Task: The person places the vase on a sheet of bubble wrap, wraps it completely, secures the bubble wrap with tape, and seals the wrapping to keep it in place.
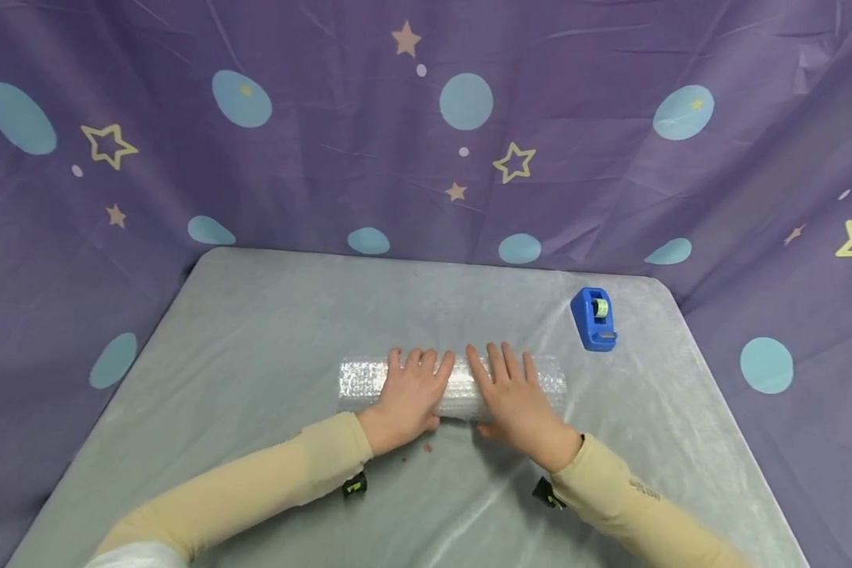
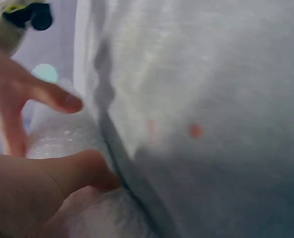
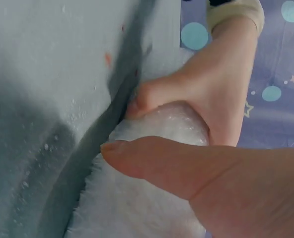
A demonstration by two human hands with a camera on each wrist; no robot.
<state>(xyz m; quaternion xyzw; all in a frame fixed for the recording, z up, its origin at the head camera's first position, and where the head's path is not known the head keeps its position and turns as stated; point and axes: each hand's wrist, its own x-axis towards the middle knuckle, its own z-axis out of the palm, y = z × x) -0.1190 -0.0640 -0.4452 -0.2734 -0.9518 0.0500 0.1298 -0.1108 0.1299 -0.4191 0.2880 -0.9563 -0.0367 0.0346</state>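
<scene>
Left hand [image 1: 406,398], right hand [image 1: 520,401]: spread across bubble-wrap roll [image 1: 461,394] | likely keeping it wound | tape dispenser [image 1: 588,323]: apart, probably within reach

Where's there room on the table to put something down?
There's room left of the bubble-wrap roll, and behind it up to the purple curtain, left of the blue tape dispenser. The middle's crowded: the hands, left and right, rest on the roll.
</scene>
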